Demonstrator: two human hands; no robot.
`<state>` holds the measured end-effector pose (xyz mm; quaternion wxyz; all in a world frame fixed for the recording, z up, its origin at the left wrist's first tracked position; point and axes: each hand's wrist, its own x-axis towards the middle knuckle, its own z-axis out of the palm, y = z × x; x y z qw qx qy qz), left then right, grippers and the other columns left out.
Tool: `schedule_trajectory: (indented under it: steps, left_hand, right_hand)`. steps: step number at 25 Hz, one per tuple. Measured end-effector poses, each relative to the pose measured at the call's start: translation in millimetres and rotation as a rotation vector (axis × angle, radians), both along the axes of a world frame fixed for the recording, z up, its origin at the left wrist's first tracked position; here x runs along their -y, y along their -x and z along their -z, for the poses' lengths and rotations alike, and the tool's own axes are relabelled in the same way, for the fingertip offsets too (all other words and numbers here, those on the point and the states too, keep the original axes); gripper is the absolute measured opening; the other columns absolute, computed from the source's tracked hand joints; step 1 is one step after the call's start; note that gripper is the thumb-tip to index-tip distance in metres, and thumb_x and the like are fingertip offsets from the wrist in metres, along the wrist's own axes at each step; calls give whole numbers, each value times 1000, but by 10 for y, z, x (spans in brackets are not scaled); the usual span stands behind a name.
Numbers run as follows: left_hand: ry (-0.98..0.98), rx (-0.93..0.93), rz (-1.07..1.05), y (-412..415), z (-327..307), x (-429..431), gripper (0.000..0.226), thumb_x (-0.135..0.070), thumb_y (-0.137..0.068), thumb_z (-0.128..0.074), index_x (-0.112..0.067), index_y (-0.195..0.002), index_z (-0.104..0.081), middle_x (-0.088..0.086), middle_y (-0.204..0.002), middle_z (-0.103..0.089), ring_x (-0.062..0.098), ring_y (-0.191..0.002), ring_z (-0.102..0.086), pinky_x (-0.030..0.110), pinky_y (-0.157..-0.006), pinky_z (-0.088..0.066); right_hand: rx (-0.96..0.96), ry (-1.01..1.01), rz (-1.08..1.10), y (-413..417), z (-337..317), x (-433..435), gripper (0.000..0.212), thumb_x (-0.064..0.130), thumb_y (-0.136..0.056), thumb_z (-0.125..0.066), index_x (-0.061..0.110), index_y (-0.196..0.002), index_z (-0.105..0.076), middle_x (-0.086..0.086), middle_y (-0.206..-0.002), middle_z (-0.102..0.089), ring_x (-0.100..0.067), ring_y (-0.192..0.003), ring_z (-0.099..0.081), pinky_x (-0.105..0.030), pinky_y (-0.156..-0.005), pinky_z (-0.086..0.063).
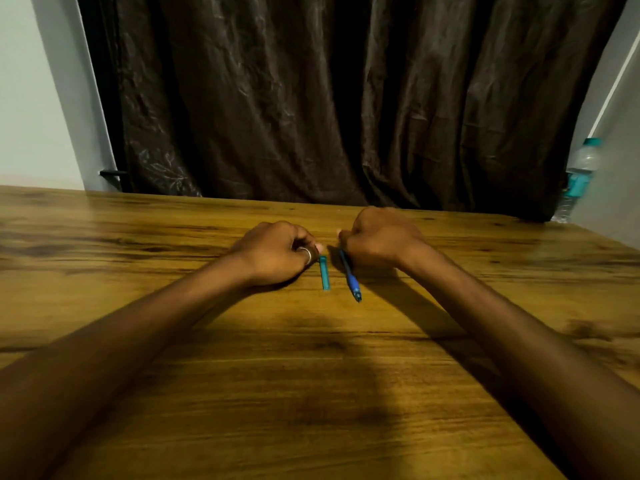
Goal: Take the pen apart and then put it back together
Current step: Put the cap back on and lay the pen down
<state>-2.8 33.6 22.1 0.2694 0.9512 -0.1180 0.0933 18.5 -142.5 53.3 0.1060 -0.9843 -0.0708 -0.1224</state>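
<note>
Two pen parts [325, 273] lie apart between left hand [277, 251] and right hand [379, 239].

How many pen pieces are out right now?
2. A teal tube at the left hand, and the blue tipped part in the right hand. Smaller bits may hide inside the closed fingers.
</note>
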Motion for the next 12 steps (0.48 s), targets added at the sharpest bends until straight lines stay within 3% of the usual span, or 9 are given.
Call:
schedule_trajectory:
  steps: [3, 7, 10, 12]
  left_hand:
    - [-332, 120, -68, -27, 147, -17, 51, -61, -96, -41, -30, -133, -59, -3, -135, -63, 22, -124, -54, 45, -99, -47]
    - [-387, -134, -26, -110, 302, -42, 73, -70, -96, -23, -30, -156, -29, -3, -168, -25, 22, -153, -22, 47, -122, -20]
    - [-418, -162, -8, -175, 259, -41, 76, -71, -94, -16, -33, -160, -14, -9, -171, -10, 16, -157, -6, 44, -125, -7]
    - [-423, -103, -17, -115, 232, -66, 73, -67, -96, -19, -33, -160, -14, -9, -171, -9, 16, -157, -5, 44, -124, -7]
  right_hand:
    - [123, 8, 0, -27, 112, -34, 54, 58, -97, -40, 20, -61, -54, 1, -62, -50, -20, -71, -56, -33, -61, -37]
    - [64, -7, -17, -35, 374, -47, 67, 71, -94, -23, 20, -64, -55, 3, -63, -48, -19, -64, -47, -35, -65, -34]
    - [-4, -292, -6, 10, 414, 56, 74, 82, -85, -17, 24, -94, -62, 0, -95, -67, -16, -82, -58, -36, -67, -40]
    - [32, -358, -2, 184, 461, 121, 79, 87, -81, -13, 29, -114, -56, -3, -116, -68, -24, -99, -62, -37, -73, -39]
